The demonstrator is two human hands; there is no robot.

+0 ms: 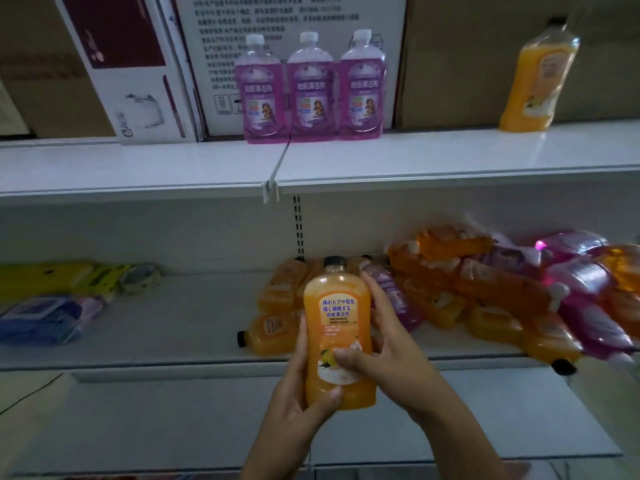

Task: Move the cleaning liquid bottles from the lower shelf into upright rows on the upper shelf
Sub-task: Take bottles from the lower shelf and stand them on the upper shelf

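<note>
White shelving [450, 157] — orange bottle [337, 327] upright, cap up, both hands gripping.

pile of bottles [519, 289]: cut off at right edge | cardboard boxes [467, 46]: tops cropped

Your left hand [298, 393] and right hand [384, 344] are both raised before you, fingers curled around an orange bottle [337, 327] held upright.
</note>
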